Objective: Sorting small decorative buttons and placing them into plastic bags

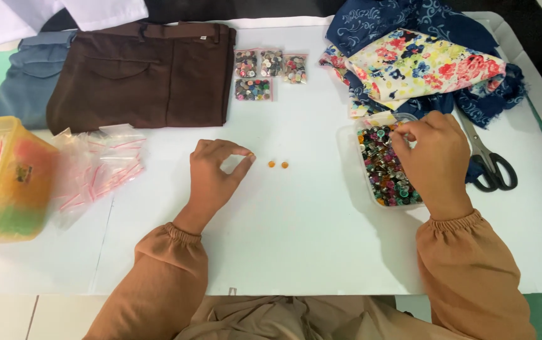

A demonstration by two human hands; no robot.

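- The right hand (431, 157) is over the clear plastic tray (350, 146) that is full of mixed coloured buttons (384, 173). Its fingers are bent and pinched together at the far left corner of the tray, among the buttons. I cannot tell if a button is really between the fingertips.
- The tray is a long rectangle. Its long axis goes from the far side of the table toward the person, with a small lean to the right at the near end.
- The left hand (215, 173) rests on the white table (308, 239), well apart from the tray. The thumb and the first finger are curved toward each other like a loose ring, and the tips point to the right. I cannot tell if something small is between them.
- Two small orange buttons (277, 165) lie on the table just beside the left fingertips, between the two hands. They lie side by side in a short row that runs left to right.
- Four small bags of buttons (269, 72) lie at the far side, beside folded brown trousers (142, 72).
- A pile of empty clear bags with red strips (98, 167) lies on the left, next to a yellow plastic box (6, 179).
- Folded floral and blue fabrics (422, 60) lie at the far right. Black-handled scissors (488, 157) lie just right of the right hand, with the handles toward the person and the blades pointing away.
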